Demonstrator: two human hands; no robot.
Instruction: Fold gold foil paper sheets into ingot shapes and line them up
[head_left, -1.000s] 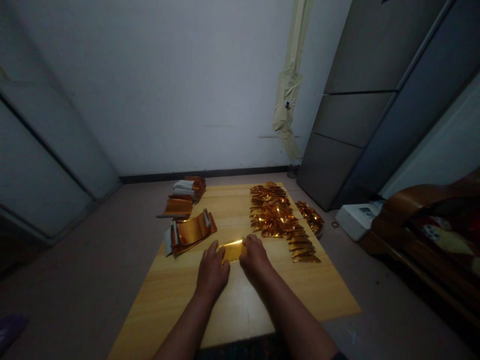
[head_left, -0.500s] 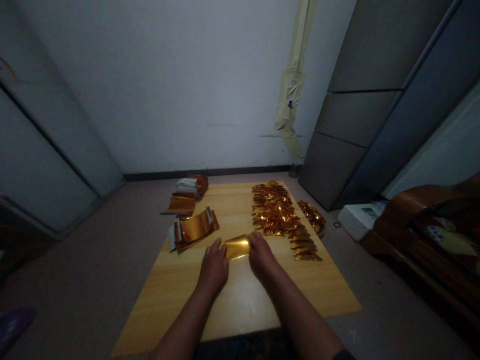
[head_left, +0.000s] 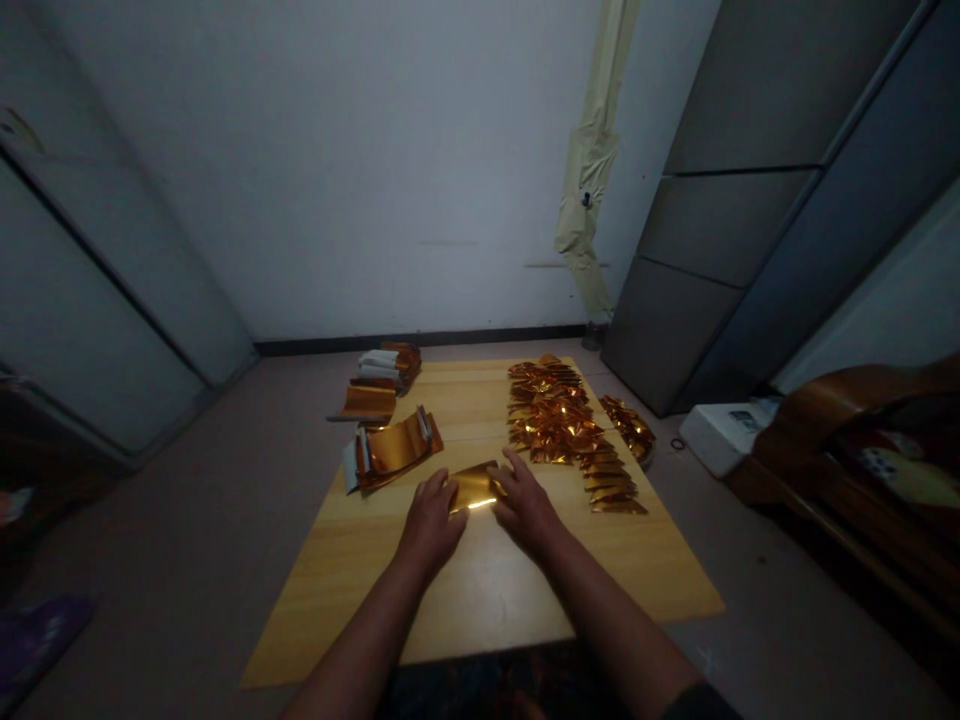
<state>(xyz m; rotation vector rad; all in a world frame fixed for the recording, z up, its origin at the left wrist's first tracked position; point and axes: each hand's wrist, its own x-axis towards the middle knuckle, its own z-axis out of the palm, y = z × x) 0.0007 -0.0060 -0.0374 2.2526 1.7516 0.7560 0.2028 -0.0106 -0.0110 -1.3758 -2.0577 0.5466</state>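
Observation:
A shiny sheet of gold foil paper (head_left: 474, 486) lies between my hands, over the near middle of the wooden board. My left hand (head_left: 435, 515) grips its left edge, thumb along the near side. At the opposite end, my right hand (head_left: 525, 503) has its fingers and thumb on the right edge. Left of the sheet sits a curved stack of gold foil paper (head_left: 396, 447). Folded gold foil pieces (head_left: 610, 478) overlap in a row to the right, joining a larger heap of folded foil (head_left: 551, 410) behind.
More foil paper bundles (head_left: 388, 368) rest at the far left corner of the wooden tabletop (head_left: 360, 580). Beyond the right edge stands a container of folded foil (head_left: 630, 428). A white box (head_left: 720, 440) and a grey refrigerator (head_left: 697, 230) are farther right.
The foil sheet has tilted flatter, and its bright reflection has moved to the near edge. My right hand's fingers have spread a little and shifted over the sheet's right end.

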